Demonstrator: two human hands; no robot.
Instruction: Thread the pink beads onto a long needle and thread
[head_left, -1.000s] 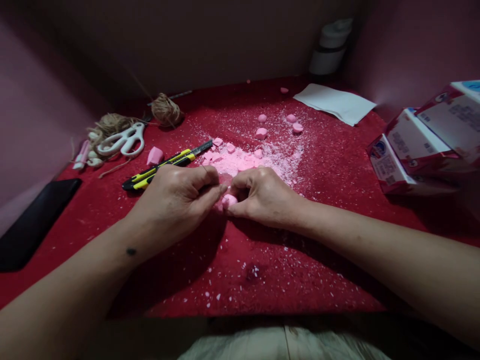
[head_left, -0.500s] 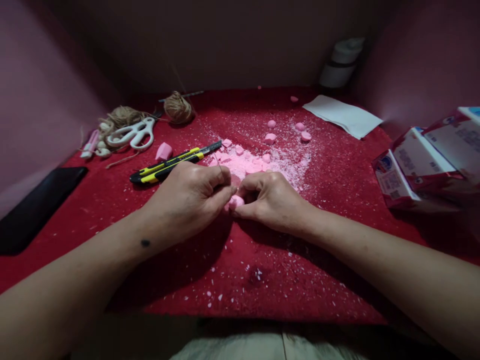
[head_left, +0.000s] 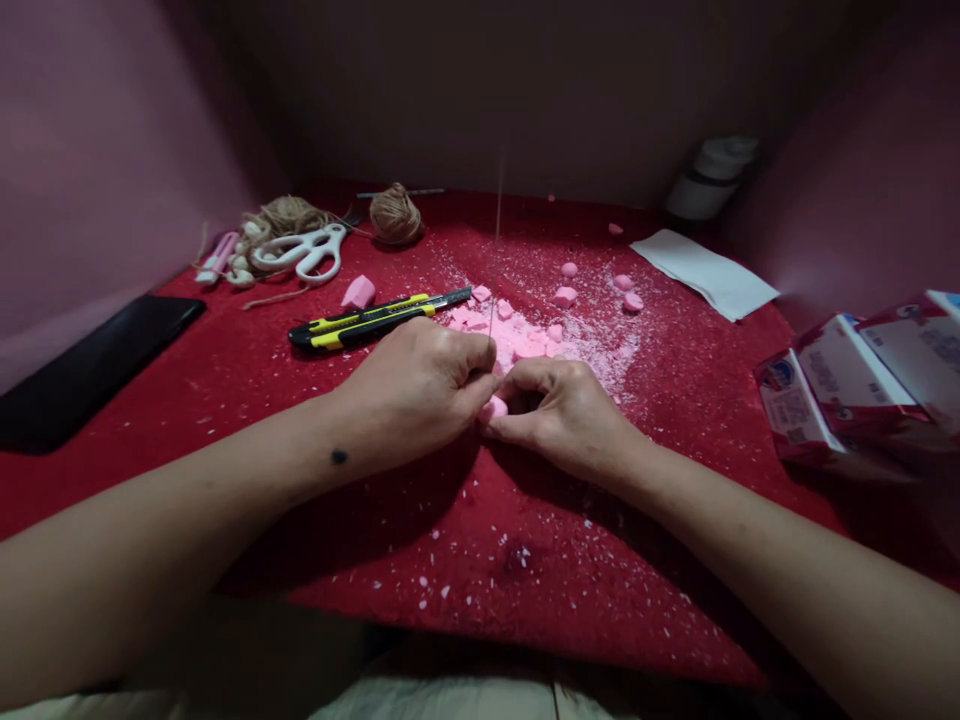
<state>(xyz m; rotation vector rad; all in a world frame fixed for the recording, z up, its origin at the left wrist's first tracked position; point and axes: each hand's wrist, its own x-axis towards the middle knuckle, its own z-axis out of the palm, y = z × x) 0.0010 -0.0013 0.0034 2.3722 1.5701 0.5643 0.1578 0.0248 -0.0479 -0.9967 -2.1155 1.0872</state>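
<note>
Two hands point(head_left: 420, 385) point(head_left: 570, 415) curled tight, pinching pink lump point(head_left: 495, 408)

Sits low-lit, brightest over the middle of the red-covered desk point(head_left: 187, 400). Boxed in on three sides: a pinkish left wall point(head_left: 97, 150), a dark back wall point(head_left: 480, 90), a pinkish right wall point(head_left: 862, 170). Fades into deep shadow toward the far corners and along the near edge.

matt red felt cloth point(head_left: 225, 400), chalky pink piece point(head_left: 494, 408), rough twine point(head_left: 395, 213), glossy plastic cutter point(head_left: 375, 320)
</note>
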